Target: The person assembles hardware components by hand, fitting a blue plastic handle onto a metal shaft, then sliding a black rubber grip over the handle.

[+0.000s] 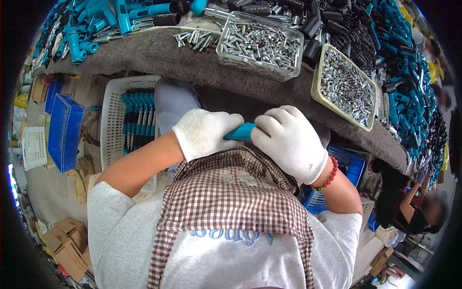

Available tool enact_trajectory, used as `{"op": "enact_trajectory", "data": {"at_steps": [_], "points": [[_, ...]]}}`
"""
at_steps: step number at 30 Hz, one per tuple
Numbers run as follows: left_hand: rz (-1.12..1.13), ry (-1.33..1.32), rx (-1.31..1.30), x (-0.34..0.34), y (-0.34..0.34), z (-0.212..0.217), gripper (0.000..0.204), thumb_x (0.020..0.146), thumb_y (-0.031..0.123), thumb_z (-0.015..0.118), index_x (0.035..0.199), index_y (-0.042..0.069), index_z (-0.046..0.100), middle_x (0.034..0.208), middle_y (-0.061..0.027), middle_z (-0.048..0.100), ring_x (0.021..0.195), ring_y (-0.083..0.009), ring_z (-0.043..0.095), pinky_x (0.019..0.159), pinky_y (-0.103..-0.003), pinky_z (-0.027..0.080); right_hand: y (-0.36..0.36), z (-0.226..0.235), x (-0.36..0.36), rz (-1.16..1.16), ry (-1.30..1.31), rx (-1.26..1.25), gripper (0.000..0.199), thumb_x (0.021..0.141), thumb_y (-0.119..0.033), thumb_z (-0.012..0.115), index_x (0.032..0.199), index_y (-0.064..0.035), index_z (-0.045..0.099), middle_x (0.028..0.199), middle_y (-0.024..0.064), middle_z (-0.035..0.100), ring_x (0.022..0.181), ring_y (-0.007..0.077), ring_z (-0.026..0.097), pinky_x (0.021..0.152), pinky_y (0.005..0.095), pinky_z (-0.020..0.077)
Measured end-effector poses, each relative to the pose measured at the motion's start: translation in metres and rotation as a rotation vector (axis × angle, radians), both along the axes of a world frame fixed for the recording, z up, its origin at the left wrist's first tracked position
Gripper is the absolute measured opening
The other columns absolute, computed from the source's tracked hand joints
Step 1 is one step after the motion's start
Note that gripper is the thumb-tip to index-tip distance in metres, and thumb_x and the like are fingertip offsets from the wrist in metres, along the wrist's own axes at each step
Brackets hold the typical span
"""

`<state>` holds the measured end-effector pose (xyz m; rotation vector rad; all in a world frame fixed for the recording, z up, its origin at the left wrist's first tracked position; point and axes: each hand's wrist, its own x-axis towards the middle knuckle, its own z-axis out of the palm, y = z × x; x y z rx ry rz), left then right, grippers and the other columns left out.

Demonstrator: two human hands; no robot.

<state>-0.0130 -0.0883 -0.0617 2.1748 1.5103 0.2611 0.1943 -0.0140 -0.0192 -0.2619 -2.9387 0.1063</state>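
Observation:
Between my two white-gloved hands, over my lap, is a teal tubular plastic part (239,132), its ends hidden in the gloves. My left hand (204,132) is closed around its left end. The fingers of my right hand (284,139) are curled over the other end. Just beyond them, on the bench edge, stands a clear bin of small metal pins (260,45). Right of it is a cream tray of small metal pieces (346,86). Loose pins (196,39) lie left of the clear bin.
Piles of teal parts (103,17) and black parts (332,24) cover the grey cloth-topped bench (144,50). A white basket (113,106) of teal-handled tools stands at my left, near blue crates (65,132). Another blue crate (349,166) and a person (414,202) are at right.

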Motion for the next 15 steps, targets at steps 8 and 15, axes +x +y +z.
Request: {"op": "enact_trajectory", "data": {"at_steps": [8,15], "points": [[-0.059,0.123,0.219,0.004,-0.007,-0.011,0.037,0.076,0.036,0.070,0.102,0.014,0.055,0.076,-0.0047,0.060,0.062,-0.0249,0.065,0.054,-0.037,0.053,0.007,-0.031,0.014,-0.293,0.065,-0.970,0.029,0.078,-0.013,0.070,0.102,-0.0052,0.057,0.092,0.0148,0.063,0.085,0.0312,0.065,0.075,0.0376,0.0516],[-0.109,0.086,0.243,-0.001,-0.006,-0.017,0.039,0.074,0.036,0.072,0.103,0.015,0.055,0.072,-0.0036,0.057,0.059,-0.0232,0.064,0.052,-0.035,0.052,0.008,-0.030,0.028,-0.374,0.067,-0.986,0.052,0.071,-0.021,0.080,0.114,-0.0024,0.057,0.104,0.0181,0.065,0.096,0.0319,0.065,0.082,0.0364,0.0515]]}}
